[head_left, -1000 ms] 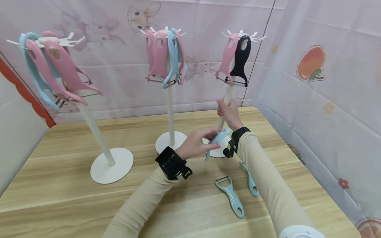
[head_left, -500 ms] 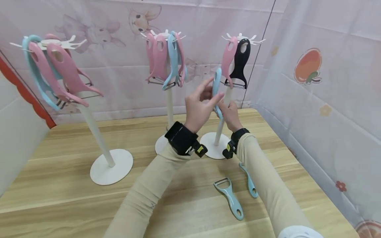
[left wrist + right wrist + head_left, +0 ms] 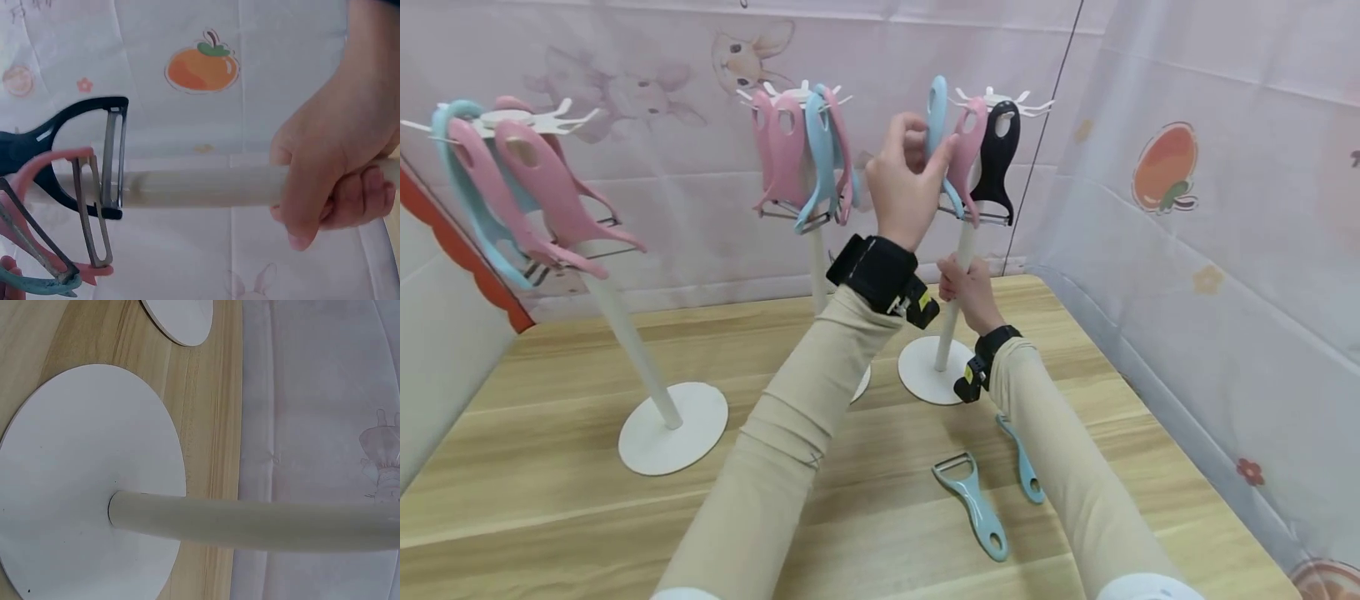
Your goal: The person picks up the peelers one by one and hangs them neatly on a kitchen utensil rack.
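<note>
My left hand (image 3: 904, 183) pinches a light-blue peeler (image 3: 937, 112) upright at the left side of the right-hand stand's hooked top (image 3: 1000, 100). Whether its handle hole is over a hook I cannot tell. Beside it hang a pink peeler (image 3: 967, 150) and a black peeler (image 3: 997, 158), blades down. Lower down, my right hand (image 3: 973, 296) grips the white pole (image 3: 948, 329) of that stand. In the left wrist view, the right hand (image 3: 331, 162) wraps the pole, while the blue peeler (image 3: 44, 286) shows only in part at the lower left.
Two light-blue peelers lie on the wooden table: one in front (image 3: 977, 508), another (image 3: 1024, 467) by my right sleeve. A middle stand (image 3: 818, 258) and a left stand (image 3: 632, 342) carry several pink and blue peelers. Patterned cloth (image 3: 1187, 292) hangs behind and to the right.
My left hand has raised the blue peeler from low beside the pole up to the hooked top, turning it upright. My right hand stays on the pole.
</note>
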`<state>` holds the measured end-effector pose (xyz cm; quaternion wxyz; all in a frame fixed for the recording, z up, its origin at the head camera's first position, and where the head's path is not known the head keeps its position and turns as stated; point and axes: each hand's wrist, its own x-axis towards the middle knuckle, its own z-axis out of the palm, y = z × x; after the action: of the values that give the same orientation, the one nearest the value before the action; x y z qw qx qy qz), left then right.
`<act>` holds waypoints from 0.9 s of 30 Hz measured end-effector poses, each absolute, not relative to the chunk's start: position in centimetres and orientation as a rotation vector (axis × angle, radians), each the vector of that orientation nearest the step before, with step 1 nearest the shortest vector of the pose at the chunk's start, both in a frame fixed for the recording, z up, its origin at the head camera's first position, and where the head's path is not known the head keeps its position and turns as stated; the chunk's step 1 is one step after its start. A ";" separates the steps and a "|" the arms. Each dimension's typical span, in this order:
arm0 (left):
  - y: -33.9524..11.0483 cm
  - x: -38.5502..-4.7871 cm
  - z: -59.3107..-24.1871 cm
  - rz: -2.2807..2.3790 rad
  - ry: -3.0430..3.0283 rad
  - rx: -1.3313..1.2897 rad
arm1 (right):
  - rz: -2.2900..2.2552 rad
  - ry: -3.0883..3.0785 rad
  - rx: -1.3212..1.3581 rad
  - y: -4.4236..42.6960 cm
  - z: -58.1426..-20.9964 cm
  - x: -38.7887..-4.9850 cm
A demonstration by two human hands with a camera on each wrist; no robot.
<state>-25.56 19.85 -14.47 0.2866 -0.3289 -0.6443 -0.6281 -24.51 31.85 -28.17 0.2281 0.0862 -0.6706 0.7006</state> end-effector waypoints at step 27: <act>19.7 -25.7 -19.0 -1.599 -1.805 -1.116 | 1.844 -1.904 0.176 31.6 -28.0 -24.5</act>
<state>-25.67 19.68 -19.05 0.2399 -0.4078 -0.6596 -0.5841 -24.47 31.64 -27.98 0.2404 0.0642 -0.6958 0.6738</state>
